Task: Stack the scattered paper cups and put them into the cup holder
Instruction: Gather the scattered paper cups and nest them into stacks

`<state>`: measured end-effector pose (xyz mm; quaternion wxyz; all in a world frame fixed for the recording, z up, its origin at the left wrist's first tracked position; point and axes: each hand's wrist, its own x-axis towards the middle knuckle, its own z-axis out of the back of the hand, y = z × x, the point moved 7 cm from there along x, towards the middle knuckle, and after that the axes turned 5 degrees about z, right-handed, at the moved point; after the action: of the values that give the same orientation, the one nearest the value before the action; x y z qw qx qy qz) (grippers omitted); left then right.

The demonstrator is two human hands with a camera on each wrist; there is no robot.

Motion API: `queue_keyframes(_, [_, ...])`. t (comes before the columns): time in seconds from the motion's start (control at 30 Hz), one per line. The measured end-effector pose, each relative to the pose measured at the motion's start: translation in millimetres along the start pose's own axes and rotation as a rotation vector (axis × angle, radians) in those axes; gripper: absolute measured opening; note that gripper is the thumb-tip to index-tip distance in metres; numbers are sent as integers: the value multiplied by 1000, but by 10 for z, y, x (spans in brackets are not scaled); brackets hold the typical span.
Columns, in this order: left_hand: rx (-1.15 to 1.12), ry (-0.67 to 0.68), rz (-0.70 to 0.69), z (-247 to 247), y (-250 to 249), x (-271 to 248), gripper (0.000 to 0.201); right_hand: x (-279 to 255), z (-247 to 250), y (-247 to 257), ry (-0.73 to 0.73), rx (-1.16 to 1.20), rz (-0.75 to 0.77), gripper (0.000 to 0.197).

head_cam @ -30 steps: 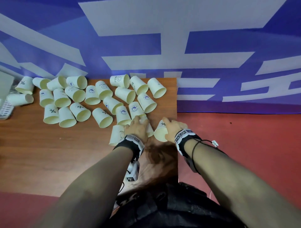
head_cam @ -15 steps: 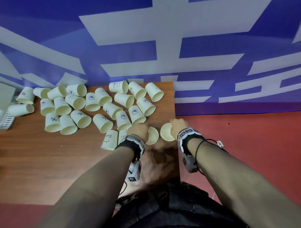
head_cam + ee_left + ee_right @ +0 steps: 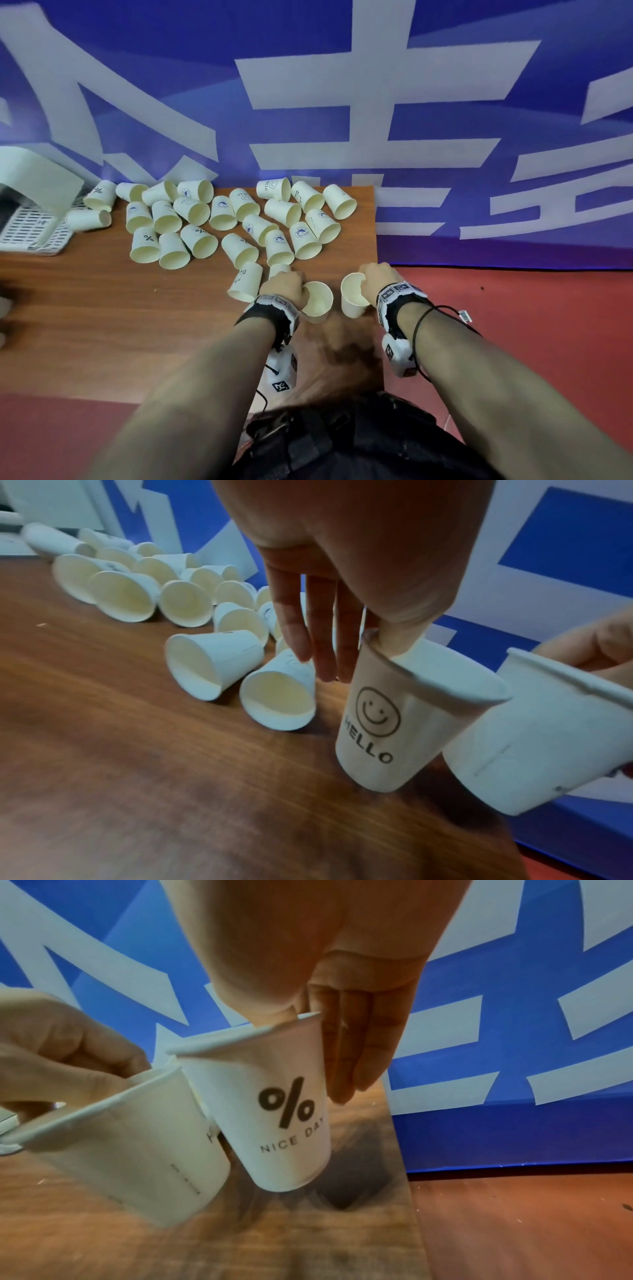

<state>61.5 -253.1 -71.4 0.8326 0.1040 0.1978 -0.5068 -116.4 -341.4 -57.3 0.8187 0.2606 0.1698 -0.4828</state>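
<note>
My left hand [image 3: 286,286] pinches the rim of a white paper cup with a smiley and "HELLO" [image 3: 404,723], thumb inside, mouth up, just above the wooden table [image 3: 102,325]. My right hand [image 3: 376,282] pinches the rim of a "% NICE DAY" cup [image 3: 277,1110] the same way. The two cups [image 3: 317,301] [image 3: 354,298] hang side by side near the table's right front edge, almost touching. Several more cups [image 3: 205,222] lie on their sides across the back of the table. No cup holder is clearly recognisable.
A white slotted tray [image 3: 30,226] with a white sheet over it sits at the table's far left. A blue and white banner [image 3: 342,102] stands behind the table. The table's right edge [image 3: 376,260] drops to red floor [image 3: 513,325].
Both hands have lifted their cups off the table and turned them mouth up. The hands have drawn slightly back toward me and the cups now hang side by side.
</note>
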Motion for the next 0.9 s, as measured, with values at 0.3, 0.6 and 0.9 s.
queue_keyframes(0.3, [-145, 130, 207, -226, 758, -649, 25, -221, -446, 712, 131, -153, 183, 32])
queue_keyframes(0.6, [-339, 89, 276, -279, 1810, -1051, 23, -445, -622, 1777, 79, -251, 297, 35])
queue_keyframes(0.9, [-446, 9, 378, -340, 3567, -1491, 9, -487, -1064, 3369, 16, -253, 339, 25])
